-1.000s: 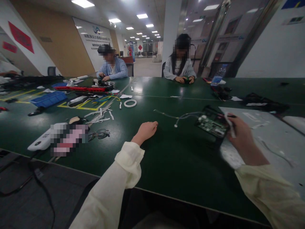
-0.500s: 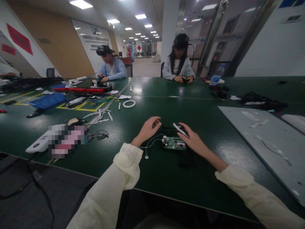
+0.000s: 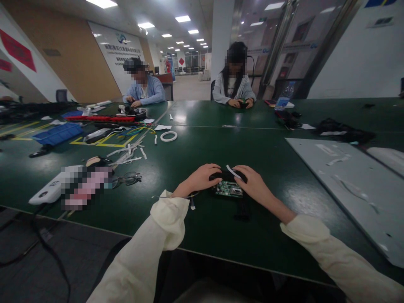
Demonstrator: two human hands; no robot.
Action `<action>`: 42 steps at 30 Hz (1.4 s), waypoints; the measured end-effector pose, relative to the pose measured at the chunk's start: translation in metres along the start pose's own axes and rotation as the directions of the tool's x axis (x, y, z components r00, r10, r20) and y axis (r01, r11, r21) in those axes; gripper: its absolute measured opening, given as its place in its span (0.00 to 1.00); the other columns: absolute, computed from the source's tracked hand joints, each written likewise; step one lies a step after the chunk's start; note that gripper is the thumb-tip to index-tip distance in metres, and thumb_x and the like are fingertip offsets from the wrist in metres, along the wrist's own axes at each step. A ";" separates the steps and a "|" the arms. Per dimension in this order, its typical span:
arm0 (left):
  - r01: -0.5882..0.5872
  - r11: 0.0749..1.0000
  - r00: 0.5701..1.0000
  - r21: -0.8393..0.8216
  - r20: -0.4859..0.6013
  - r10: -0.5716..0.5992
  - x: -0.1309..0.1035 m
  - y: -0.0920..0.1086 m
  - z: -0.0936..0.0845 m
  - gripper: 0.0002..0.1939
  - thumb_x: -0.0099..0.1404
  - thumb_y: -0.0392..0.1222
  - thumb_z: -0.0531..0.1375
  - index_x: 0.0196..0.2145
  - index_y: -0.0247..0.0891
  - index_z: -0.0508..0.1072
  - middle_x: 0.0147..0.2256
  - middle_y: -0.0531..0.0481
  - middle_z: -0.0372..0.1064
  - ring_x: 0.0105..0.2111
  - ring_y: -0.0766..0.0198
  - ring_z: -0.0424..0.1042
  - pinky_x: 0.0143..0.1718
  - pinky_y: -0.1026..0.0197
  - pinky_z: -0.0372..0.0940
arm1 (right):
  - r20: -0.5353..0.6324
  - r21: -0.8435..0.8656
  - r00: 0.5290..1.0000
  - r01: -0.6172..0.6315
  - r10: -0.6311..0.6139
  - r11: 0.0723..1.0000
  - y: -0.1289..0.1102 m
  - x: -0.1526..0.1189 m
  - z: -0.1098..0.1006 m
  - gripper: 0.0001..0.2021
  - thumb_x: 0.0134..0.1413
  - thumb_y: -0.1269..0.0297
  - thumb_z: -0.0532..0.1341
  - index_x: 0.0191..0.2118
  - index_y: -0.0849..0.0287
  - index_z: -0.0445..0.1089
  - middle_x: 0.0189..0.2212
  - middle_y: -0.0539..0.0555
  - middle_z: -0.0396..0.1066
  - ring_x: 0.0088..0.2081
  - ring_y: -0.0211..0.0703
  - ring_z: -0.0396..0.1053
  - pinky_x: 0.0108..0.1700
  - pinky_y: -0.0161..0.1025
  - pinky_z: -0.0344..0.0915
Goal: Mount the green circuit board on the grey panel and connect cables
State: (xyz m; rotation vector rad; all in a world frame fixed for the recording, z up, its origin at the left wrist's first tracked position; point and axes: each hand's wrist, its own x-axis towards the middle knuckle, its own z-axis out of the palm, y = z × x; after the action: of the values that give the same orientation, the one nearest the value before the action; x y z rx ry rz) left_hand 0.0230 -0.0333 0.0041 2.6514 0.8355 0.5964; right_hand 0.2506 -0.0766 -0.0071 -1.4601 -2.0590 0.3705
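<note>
A green circuit board lies on the table in front of me, between my two hands. Just behind it is a black part, perhaps a casing, partly covered by fingers. My left hand closes on the left end of this black part, fingers over the top and thumb at the front. My right hand is closed at its right end, with a narrow white strip sticking out from the fingers. Thin cables with a white connector come out beneath my left wrist. A small black piece lies in front of the board.
At left are eyeglasses, a white device, strip scraps, a blue tray and a white ring. A grey panel lies at right. Two people sit across the table, one beside a water bottle.
My left hand has come down and right, closing onto the black part. The right hand has shifted slightly, still with the white strip. The view has turned a little.
</note>
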 end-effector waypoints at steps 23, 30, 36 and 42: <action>0.054 0.977 0.991 -0.204 -0.112 -0.078 -0.004 -0.017 -0.005 0.19 0.59 0.37 0.56 0.49 0.37 0.63 0.47 0.45 0.62 0.48 0.61 0.63 0.51 0.56 0.60 | 0.067 0.110 0.996 0.053 -0.061 0.992 0.009 -0.003 -0.010 0.16 0.54 0.59 0.57 0.48 0.58 0.67 0.42 0.55 0.66 0.40 0.42 0.67 0.43 0.43 0.67; 0.112 0.952 0.978 -0.285 -0.139 -0.157 -0.004 -0.016 -0.004 0.24 0.61 0.44 0.56 0.54 0.39 0.59 0.53 0.44 0.56 0.54 0.58 0.59 0.55 0.53 0.57 | 0.073 0.053 0.996 0.044 -0.048 0.998 0.000 -0.005 -0.013 0.16 0.52 0.60 0.58 0.47 0.58 0.68 0.42 0.56 0.65 0.42 0.44 0.65 0.45 0.44 0.65; 0.084 0.958 0.996 -0.273 -0.018 -0.093 -0.006 -0.005 -0.011 0.32 0.53 0.47 0.63 0.55 0.41 0.59 0.54 0.44 0.54 0.55 0.56 0.57 0.56 0.53 0.55 | 0.116 0.058 0.992 0.033 -0.039 0.998 0.000 -0.005 -0.014 0.17 0.53 0.61 0.57 0.48 0.57 0.67 0.37 0.54 0.67 0.37 0.43 0.66 0.40 0.43 0.66; 0.188 0.945 0.964 -0.267 -0.135 -0.229 -0.007 -0.017 -0.007 0.43 0.51 0.44 0.64 0.61 0.43 0.48 0.53 0.43 0.54 0.53 0.56 0.59 0.55 0.50 0.56 | 0.158 0.115 0.986 0.027 -0.045 0.993 0.000 -0.005 -0.015 0.17 0.54 0.61 0.56 0.49 0.56 0.66 0.38 0.54 0.68 0.38 0.42 0.67 0.41 0.43 0.66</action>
State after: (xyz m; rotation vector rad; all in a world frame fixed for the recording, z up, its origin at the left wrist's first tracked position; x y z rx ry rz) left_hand 0.0071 -0.0230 0.0012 2.2730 0.9999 0.8147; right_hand 0.2609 -0.0824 0.0039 -1.3631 -2.1498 0.5970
